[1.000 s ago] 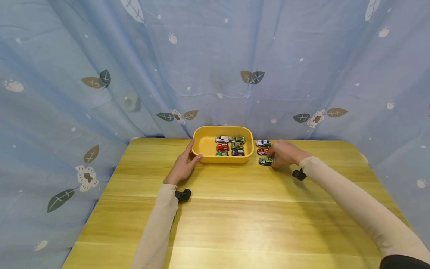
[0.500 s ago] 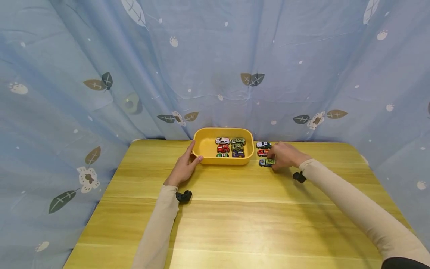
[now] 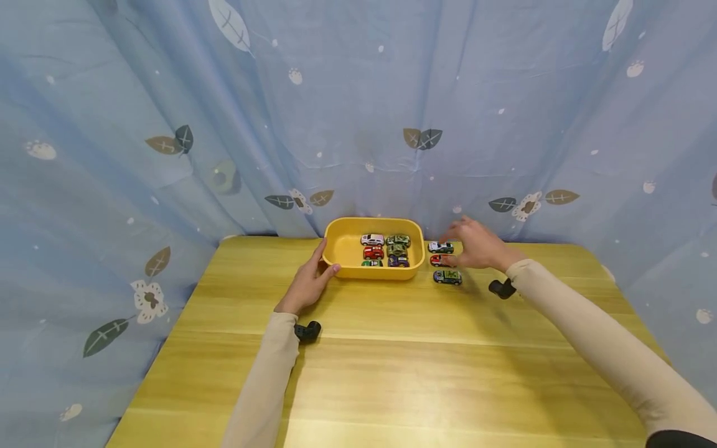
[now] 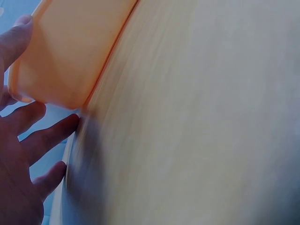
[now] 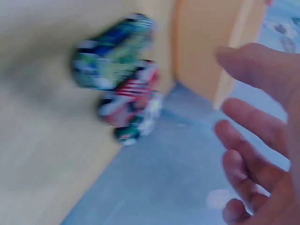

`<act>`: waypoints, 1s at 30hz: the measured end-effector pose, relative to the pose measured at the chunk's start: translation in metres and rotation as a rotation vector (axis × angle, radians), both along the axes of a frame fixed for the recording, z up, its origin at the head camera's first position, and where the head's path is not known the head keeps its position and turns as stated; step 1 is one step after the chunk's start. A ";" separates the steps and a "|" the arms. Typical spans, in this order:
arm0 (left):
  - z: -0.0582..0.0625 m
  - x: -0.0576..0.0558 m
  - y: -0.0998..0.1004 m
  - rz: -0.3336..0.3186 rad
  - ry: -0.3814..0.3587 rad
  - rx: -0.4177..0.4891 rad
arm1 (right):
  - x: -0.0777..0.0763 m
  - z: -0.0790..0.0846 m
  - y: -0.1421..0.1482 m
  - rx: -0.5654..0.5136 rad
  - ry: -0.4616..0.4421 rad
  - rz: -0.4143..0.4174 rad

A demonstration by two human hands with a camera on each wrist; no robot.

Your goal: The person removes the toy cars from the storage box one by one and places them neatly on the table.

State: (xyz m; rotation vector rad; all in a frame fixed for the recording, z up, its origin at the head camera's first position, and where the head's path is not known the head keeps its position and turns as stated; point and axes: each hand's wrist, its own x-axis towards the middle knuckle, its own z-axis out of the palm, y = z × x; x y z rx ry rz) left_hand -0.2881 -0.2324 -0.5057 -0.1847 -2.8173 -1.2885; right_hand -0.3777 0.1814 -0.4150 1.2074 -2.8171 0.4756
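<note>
At the back of the table stands a yellow plastic box (image 3: 372, 272) with several small toy cars in its right half. My left hand (image 3: 305, 283) holds the box by its left front corner, thumb at the front and fingers along the left side; the left wrist view shows the other fingers spread. Right of the box, three toy cars form a column: a white-and-green one (image 3: 440, 247), a red one (image 3: 440, 261) and a green-and-blue one (image 3: 447, 277). My right hand (image 3: 476, 244) hovers over the upper two with fingers apart, holding nothing, partly covering the red car.
Inside the box are a white car (image 3: 372, 239), a red car (image 3: 373, 252), a camouflage car (image 3: 398, 240) and others. A blue patterned curtain (image 3: 358, 112) hangs right behind the wooden table (image 3: 392, 361). The table's left part lies beyond my left forearm.
My right hand has let go of the green-and-blue toy car, risen and moved toward the back, its fingers spreading. My left hand stays at the box. The head view has tilted slightly upward.
</note>
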 end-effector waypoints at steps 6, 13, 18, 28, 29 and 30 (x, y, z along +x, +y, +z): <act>0.001 -0.002 -0.002 -0.013 0.006 0.006 | -0.026 0.018 -0.038 -0.070 -0.044 -0.029; -0.001 -0.001 -0.004 -0.006 0.005 -0.002 | -0.053 0.015 -0.091 -0.006 -0.109 0.050; -0.003 0.001 -0.004 0.000 0.017 -0.009 | -0.065 0.006 -0.122 0.056 -0.144 0.053; -0.001 0.002 -0.003 -0.016 0.034 -0.007 | -0.077 -0.011 -0.153 0.085 -0.281 0.041; -0.001 0.002 -0.003 -0.016 0.033 -0.007 | -0.078 -0.012 -0.155 0.087 -0.284 0.047; 0.000 0.001 -0.003 -0.016 0.032 -0.008 | -0.079 -0.013 -0.156 0.089 -0.285 0.051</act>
